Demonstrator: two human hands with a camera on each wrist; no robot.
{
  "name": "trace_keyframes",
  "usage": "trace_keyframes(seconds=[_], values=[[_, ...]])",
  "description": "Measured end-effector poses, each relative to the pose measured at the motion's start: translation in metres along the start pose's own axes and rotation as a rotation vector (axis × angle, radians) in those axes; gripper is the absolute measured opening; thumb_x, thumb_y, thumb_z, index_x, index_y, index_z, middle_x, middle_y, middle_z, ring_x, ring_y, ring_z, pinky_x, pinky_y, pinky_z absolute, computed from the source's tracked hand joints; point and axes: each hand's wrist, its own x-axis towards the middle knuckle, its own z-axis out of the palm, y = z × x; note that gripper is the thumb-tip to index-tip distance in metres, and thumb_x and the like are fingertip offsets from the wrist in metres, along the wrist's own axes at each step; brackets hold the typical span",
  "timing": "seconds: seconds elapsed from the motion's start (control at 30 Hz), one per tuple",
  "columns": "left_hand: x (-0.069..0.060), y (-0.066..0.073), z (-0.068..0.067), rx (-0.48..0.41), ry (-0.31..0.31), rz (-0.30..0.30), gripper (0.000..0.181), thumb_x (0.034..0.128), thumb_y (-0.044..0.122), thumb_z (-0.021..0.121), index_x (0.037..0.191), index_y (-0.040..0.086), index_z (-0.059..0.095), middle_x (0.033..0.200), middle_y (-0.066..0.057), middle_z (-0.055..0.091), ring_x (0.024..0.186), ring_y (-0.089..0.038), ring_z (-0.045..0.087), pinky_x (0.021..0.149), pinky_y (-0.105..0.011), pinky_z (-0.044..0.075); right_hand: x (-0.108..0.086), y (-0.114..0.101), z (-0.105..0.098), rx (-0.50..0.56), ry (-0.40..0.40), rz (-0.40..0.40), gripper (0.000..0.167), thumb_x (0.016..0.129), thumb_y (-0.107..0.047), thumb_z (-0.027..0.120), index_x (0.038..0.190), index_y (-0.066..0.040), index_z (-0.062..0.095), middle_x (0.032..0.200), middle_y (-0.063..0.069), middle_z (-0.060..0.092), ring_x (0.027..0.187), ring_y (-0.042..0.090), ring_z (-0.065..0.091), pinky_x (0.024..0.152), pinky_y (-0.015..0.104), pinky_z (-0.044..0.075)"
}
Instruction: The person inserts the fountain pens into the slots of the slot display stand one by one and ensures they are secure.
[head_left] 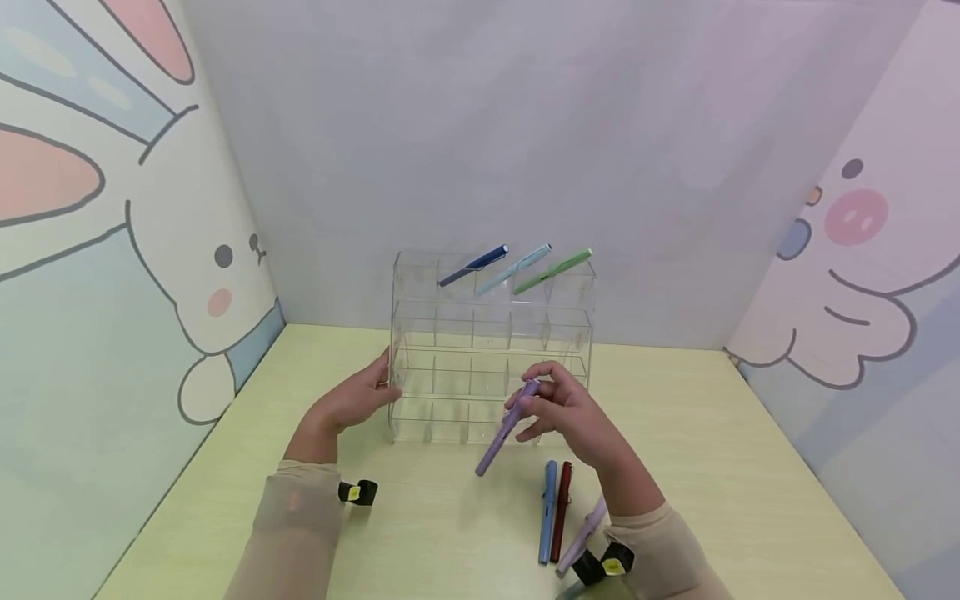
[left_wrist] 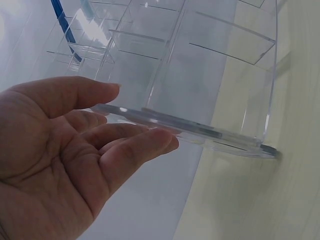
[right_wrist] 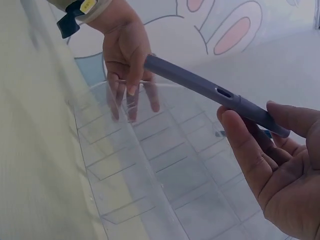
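Observation:
A clear tiered pen rack (head_left: 490, 373) stands on the table, divided into small compartments. My left hand (head_left: 356, 400) pinches its left side panel, thumb on one face and fingers on the other, as the left wrist view (left_wrist: 70, 150) shows. In front of the rack's right part, my right hand (head_left: 558, 408) holds a purple pen (head_left: 507, 427) near one end between thumb and fingers. The pen slants, its other end pointing down and left. Across the top tier lie a dark blue pen (head_left: 474, 266), a light blue pen (head_left: 514, 268) and a green pen (head_left: 553, 272).
Near my right forearm a blue pen (head_left: 548, 512), a dark red pen (head_left: 561, 512) and a lilac pen (head_left: 582, 537) lie on the pale yellow table (head_left: 420, 533). Another pen is mostly hidden by the right wrist strap (head_left: 603, 564). Cartoon-printed panels flank the table; a grey backdrop (head_left: 525, 125) stands behind.

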Motion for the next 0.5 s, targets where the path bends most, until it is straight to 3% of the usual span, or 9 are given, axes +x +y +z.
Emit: trace_keyframes(seconds=[0.2,0.4,0.5], values=[[-0.0006,-0.0002,-0.0003,0.004,0.001,0.007,0.082,0.1014,0.017,0.051,0.157,0.035,-0.006,0.166,-0.006,0.005,0.148,-0.04,0.019,0.112,-0.059,0.029,0.0012,-0.0016,-0.0002,0.065,0.047,-0.084,0.017,0.101,-0.002,0.049,0.116,-0.006,0.041,0.113,0.017,0.065,0.103,0.032,0.069,0.085,0.049,0.056],[-0.0002,-0.0009,-0.0001,0.01,0.004,0.002,0.081,0.1016,0.017,0.051,0.157,0.036,-0.006,0.166,-0.007,0.006,0.148,-0.04,0.02,0.112,-0.06,0.029,0.0018,-0.0022,-0.0022,0.138,0.127,-0.099,0.03,0.101,-0.002,0.05,0.128,-0.01,0.041,0.117,0.013,0.067,0.111,0.031,0.067,0.089,0.045,0.054],[0.0004,-0.0015,-0.0003,0.013,0.007,-0.003,0.081,0.1016,0.018,0.051,0.157,0.037,-0.005,0.166,-0.007,0.006,0.148,-0.04,0.019,0.113,-0.06,0.029,0.0015,-0.0035,-0.0035,0.179,0.162,-0.099,0.028,0.1,-0.003,0.051,0.127,-0.01,0.044,0.117,0.012,0.068,0.112,0.031,0.066,0.089,0.044,0.055]])
